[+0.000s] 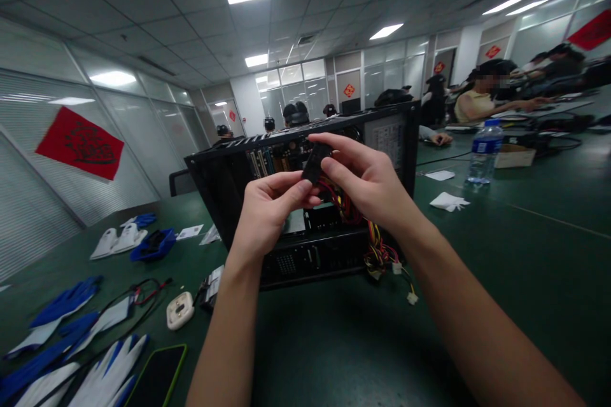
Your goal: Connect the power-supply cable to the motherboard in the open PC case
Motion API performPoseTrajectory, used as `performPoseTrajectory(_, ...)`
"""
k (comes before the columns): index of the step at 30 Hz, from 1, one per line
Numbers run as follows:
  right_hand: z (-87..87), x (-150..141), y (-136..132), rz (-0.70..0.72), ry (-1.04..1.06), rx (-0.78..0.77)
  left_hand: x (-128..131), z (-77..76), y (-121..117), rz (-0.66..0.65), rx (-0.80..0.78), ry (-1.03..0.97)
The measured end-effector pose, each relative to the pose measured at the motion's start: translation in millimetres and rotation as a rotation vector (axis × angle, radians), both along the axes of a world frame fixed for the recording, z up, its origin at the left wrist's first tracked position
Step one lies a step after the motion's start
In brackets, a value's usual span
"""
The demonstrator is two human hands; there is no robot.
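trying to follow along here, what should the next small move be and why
Perhaps turn the small black part slightly to look it over: the left hand grips its lower end and the right hand its upper end, in front of the open computer case.

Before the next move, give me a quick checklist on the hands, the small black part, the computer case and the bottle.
1. Black part held: ok, pinched between left hand and right hand.
2. Case open toward the hands: ok, its insides show.
3. Cable bundle tucked inside: not ok, some spills over the case's near edge.
4. Markings on the part readable: cannot tell, too small and dark.
5. Water bottle capped and apart from the case: ok, upright to its right.
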State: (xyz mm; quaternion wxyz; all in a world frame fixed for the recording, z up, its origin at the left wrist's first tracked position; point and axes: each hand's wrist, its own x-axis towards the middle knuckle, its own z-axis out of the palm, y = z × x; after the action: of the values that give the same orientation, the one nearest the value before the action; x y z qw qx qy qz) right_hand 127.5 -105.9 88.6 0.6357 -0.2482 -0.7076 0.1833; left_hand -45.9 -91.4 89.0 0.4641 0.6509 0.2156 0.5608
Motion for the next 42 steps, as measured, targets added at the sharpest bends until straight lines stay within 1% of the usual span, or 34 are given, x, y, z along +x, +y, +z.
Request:
performPoseTrajectory(5,1.0,2.9,-3.0,-0.014,-0.001,0.005,6.2,-2.7,-0.7,0.012,0.006,-0.020)
performPoseTrajectory(10,1.2,3.3,-4.0,-0.030,0.006,-0.005,9.6,-4.3,-1.1,0.079,0.030,-0.021)
performPoseTrajectory(13,1.6,2.7,-4.6,-0.028,0.003,-0.012,10.0,-4.3,-2.1,0.091,0.043,-0.034)
performPoseTrajectory(17,0.8,0.5,-3.7,-0.051,0.032,0.006,15.5,-4.0,-5.4,0.046,0.015,-0.078)
performPoseTrajectory(24,-10.8,-7.6,2.5,-0.237,0.140,0.082,31.5,-4.7,-12.7,-0.055,-0.109,-0.226)
performPoseTrajectory(26,-14.9,-11.0,2.6,-0.271,0.160,0.107,32.4,-4.3,-15.1,-0.051,-0.110,-0.233)
performPoseTrajectory(29,-20.1,-16.9,1.4,-0.309,0.188,0.127,32.4,-3.5,-19.4,-0.005,-0.093,-0.227)
performPoseTrajectory(32,-24.2,-23.5,-0.1,-0.292,0.235,0.124,33.1,-2.9,-23.6,0.024,-0.075,-0.222)
performPoseTrajectory(34,-26.3,-27.9,-0.8,-0.278,0.267,0.122,33.9,-2.4,-25.4,0.017,-0.066,-0.223)
performPoseTrajectory(39,-29.7,-36.3,-1.8,-0.384,0.337,0.168,34.7,-1.5,-25.6,-0.010,-0.096,-0.209)
performPoseTrajectory(42,-32.8,-38.7,-1.7,-0.384,0.376,0.162,34.7,-2.5,-23.6,-0.051,-0.121,-0.211)
